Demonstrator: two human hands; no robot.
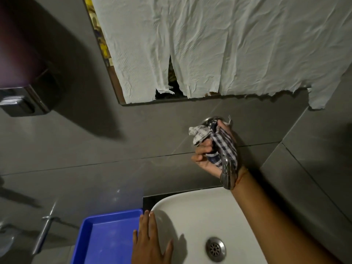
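Observation:
A chrome wall tap (228,174) sticks out of the grey tiled wall above a white basin (192,210). My right hand (207,159) grips a blue-and-white checked cloth (224,147) that is wrapped around the tap's body, with the spout tip showing below the cloth. A loose white end of the cloth bunches up to the left of the tap's wall flange. My left hand (150,242) rests flat with straight fingers on the basin's left rim.
A blue plastic tray (106,225) sits left of the basin. The basin drain (215,249) is at the bottom. White crumpled paper (200,44) covers the mirror above. A soap dispenser (19,103) hangs on the left wall, and a metal handle (45,231) is at lower left.

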